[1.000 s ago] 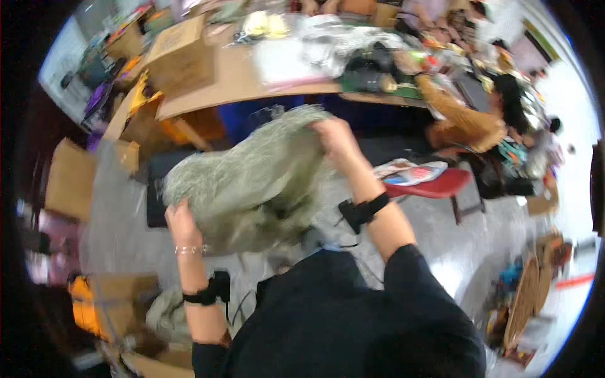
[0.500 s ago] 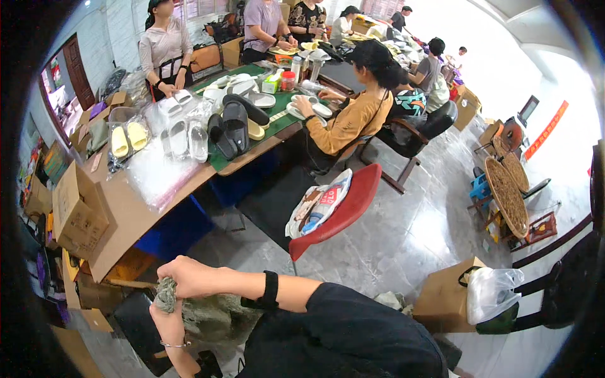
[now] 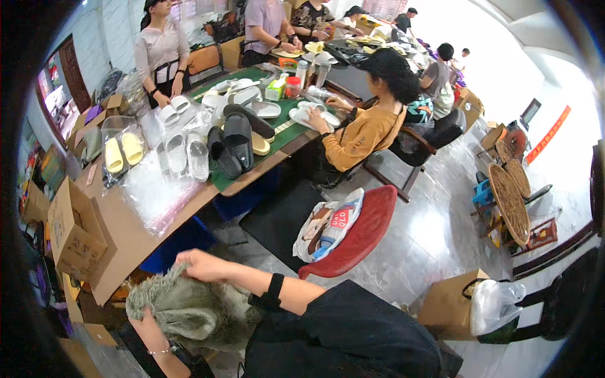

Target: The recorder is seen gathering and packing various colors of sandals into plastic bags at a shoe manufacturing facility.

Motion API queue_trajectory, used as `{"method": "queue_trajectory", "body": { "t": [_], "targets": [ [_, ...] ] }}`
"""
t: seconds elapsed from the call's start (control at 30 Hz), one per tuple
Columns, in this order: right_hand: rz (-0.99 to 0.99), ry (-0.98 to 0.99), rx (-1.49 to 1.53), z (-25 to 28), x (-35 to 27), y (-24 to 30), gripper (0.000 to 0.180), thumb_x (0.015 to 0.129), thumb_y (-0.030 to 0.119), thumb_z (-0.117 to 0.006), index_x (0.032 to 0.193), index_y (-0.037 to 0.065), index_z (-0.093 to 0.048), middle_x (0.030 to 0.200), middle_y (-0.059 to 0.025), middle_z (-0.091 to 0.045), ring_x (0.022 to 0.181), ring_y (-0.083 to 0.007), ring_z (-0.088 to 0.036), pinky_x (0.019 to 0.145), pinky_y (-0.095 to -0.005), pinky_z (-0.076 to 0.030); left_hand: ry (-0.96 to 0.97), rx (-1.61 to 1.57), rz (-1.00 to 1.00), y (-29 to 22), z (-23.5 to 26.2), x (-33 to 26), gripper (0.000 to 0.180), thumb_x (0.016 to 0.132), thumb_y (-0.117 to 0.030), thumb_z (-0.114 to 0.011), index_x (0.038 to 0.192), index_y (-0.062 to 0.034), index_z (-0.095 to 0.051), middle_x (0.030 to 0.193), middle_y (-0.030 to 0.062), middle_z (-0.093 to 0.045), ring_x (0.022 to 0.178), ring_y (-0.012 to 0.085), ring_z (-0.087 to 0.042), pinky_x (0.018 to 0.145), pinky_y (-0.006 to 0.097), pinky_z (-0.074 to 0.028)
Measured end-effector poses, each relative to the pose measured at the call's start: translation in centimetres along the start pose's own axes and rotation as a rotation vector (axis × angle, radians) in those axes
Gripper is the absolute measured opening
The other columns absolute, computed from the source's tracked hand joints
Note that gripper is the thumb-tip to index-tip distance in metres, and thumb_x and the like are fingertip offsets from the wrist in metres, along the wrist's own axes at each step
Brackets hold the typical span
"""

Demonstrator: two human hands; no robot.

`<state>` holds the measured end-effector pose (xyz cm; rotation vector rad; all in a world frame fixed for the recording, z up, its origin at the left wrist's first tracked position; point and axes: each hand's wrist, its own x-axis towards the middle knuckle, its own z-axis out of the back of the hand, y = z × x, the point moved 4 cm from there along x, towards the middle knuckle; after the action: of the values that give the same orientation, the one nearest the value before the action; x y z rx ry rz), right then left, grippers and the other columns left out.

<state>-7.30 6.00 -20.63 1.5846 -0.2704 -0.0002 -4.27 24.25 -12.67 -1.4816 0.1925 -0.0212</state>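
A large grey-green woven sack (image 3: 205,312) with a frayed, bunched rim hangs between my hands at the lower left. My right hand (image 3: 203,265) is closed on the rim at the top, the forearm with a black band reaching in from the right. Lower down, my left hand (image 3: 143,318) grips the left side of the rim; some of its fingers are hidden in the folds. A thin bracelet circles that wrist. The inside of the sack cannot be seen.
Beyond my hands stands a table (image 3: 142,249) with slippers, plastic bags and an open cardboard box (image 3: 75,230). A red chair (image 3: 362,249) carrying a printed bag is ahead. Several people work around the tables. A carton (image 3: 450,302) with a plastic bag stands at right.
The sack's bunched neck has been spread and lifted, so more of the sack shows. My hands have moved apart, the right one slightly to the right, the left one down and left.
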Motion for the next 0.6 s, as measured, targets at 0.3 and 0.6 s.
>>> {"method": "queue_trajectory", "body": {
  "t": [0.3,0.6],
  "targets": [
    [-0.158,0.128,-0.336,6.8,5.5,2.1,0.008,0.071,0.007,-0.061,0.072,-0.001,-0.059,0.061,-0.0003,-0.054,0.062,-0.005,-0.047,0.058,-0.0227,-0.04,0.369,-0.092,0.11,3.7,-2.9,6.1,0.023,0.074,0.002,-0.054,0.097,0.0038,-0.058,0.091,0.0071,-0.061,0.079,0.0142,-0.056,0.072,0.027,-0.045],
    [-0.295,0.462,-0.183,4.2,10.3,-6.0,0.018,0.078,0.007,-0.052,0.094,0.0,-0.059,0.088,-0.0032,-0.06,0.076,-0.012,-0.053,0.066,-0.0255,-0.043,0.033,-0.521,0.14,6.1,2.4,8.0,0.024,0.08,-0.004,-0.051,0.103,0.0,-0.054,0.096,0.006,-0.059,0.085,0.0159,-0.057,0.074,0.03,-0.047]
  ]
}}
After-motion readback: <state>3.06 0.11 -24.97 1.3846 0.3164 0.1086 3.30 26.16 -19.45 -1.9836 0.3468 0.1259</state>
